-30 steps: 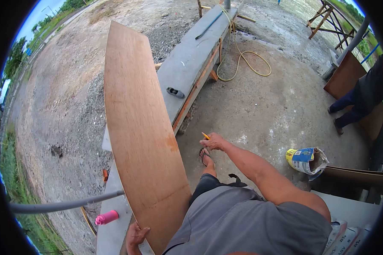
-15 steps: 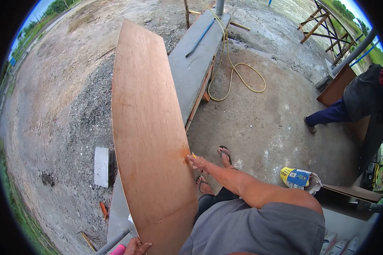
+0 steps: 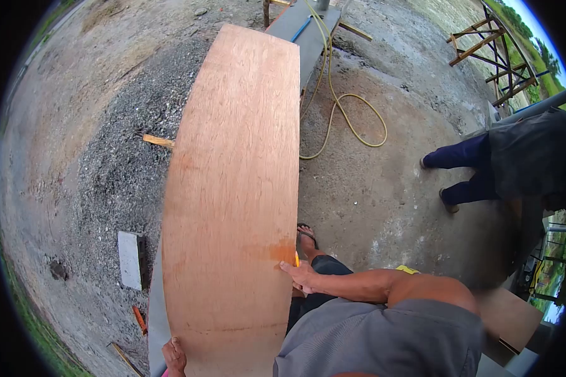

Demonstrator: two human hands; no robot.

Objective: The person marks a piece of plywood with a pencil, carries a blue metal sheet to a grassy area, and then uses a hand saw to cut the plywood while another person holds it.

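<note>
A long plywood board (image 3: 233, 188) fills the middle of the view, its face turned up towards me. My left hand (image 3: 173, 355) grips its near left edge at the bottom of the frame. My right hand (image 3: 300, 275) holds the board's right edge beside an orange stain, with a yellow pencil (image 3: 297, 258) between its fingers. My foot in a sandal (image 3: 307, 235) stands just right of the board.
A grey concrete ledge (image 3: 305, 28) runs away under the board, with a yellow hose (image 3: 346, 113) looped on the concrete floor. Another person (image 3: 503, 166) stands at right. Gravel, a grey block (image 3: 129, 259) and wood scraps lie at left. Wooden trestles (image 3: 493, 47) stand far right.
The board has swung from nearly edge-on to flat-faced and shifted right. My right hand came from the air onto its right edge. The other person stepped left.
</note>
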